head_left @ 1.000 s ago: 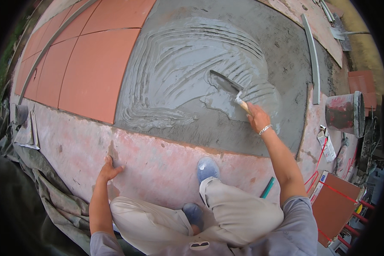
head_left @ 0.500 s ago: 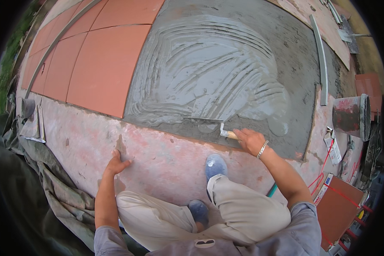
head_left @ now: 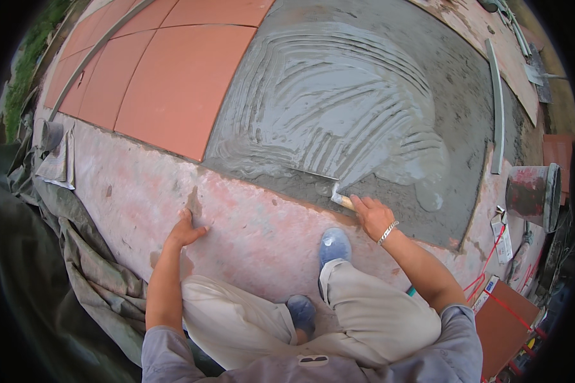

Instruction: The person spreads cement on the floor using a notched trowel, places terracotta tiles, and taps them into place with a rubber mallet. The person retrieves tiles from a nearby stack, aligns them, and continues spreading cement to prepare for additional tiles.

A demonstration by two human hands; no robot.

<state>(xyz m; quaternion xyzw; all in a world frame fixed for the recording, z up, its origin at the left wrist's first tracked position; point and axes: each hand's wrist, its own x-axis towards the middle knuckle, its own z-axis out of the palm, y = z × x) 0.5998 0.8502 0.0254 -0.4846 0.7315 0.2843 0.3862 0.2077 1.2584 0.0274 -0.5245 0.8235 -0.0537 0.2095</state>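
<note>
My right hand (head_left: 372, 219) is wrapped round the pale handle of a trowel (head_left: 341, 200). The trowel's thin blade reaches leftward, tilted on edge, at the near border of a wet grey mortar bed (head_left: 364, 96). Curved ridges run through the wet mortar, which is spread over a darker grey layer. Just above the bare pinkish floor (head_left: 255, 236), my left hand (head_left: 188, 231) has its fingers apart and holds nothing; I cannot tell whether it touches the floor. Large orange-red tiles (head_left: 179, 83) lie to the left of the mortar.
A long metal bar (head_left: 99, 54) lies across the tiles, another straight bar (head_left: 496, 108) along the mortar's right side. At the right are a stained bucket (head_left: 527, 195) and strapped tiles (head_left: 503, 325). A dark crumpled tarp (head_left: 102, 268) covers the left edge.
The whole view has turned slightly. Against the floor, the trowel in my right hand has shifted a little left toward the tiles. My left hand stays open.
</note>
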